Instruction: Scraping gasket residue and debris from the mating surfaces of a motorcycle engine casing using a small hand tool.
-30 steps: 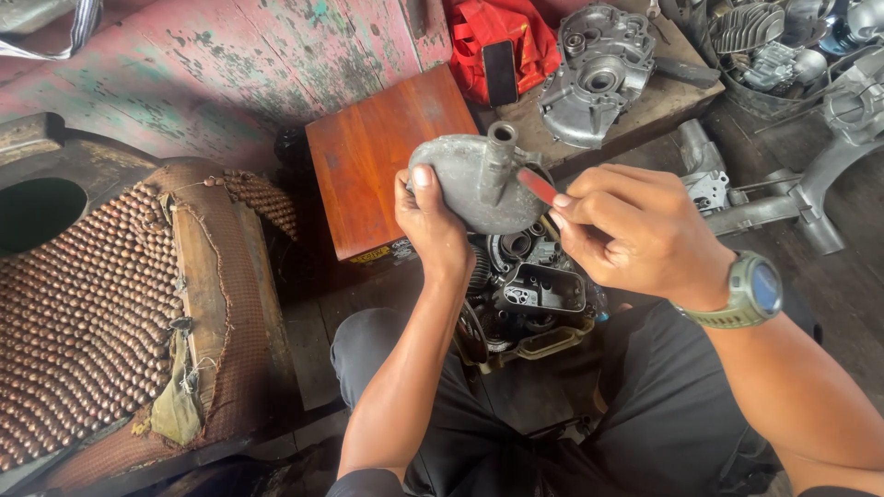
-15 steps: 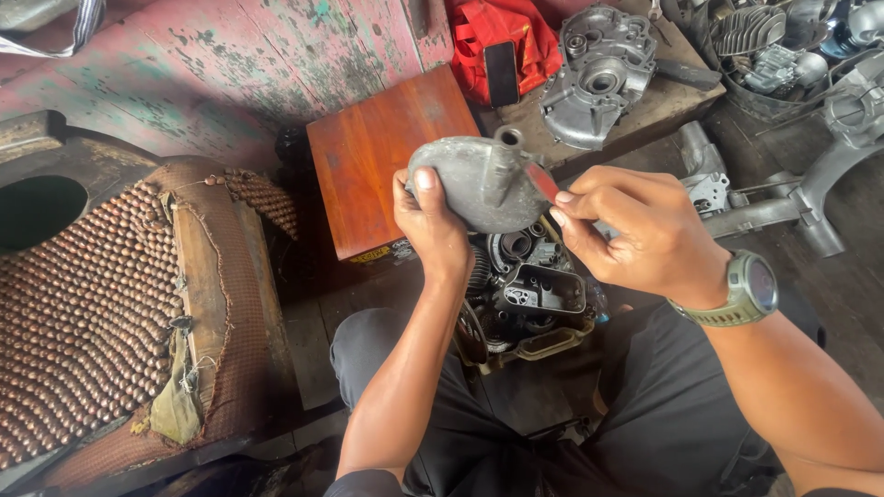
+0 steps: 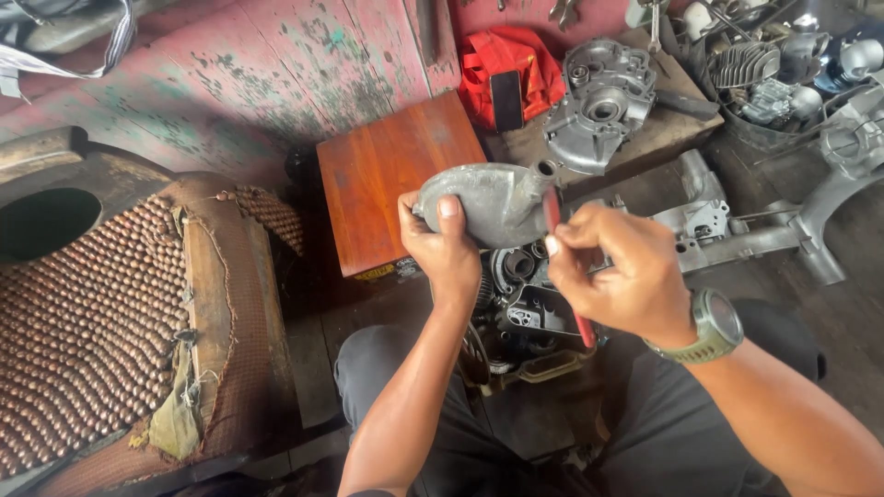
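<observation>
Left hand point(image 3: 448, 247) grips the grey metal cover point(image 3: 483, 202) raised; right hand point(image 3: 612, 276) pinches a red tool point(image 3: 555, 219) against it

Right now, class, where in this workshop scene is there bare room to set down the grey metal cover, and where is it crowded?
Free: the wooden board, left of the left hand holding the grey cover. Crowded: the engine under the hands, the casing behind, and the parts pile at far right.

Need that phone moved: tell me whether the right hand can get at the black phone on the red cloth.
Probably not yet: the right hand grips a red-handled tool against the grey metal cover. The path to the black phone looks open.
</observation>
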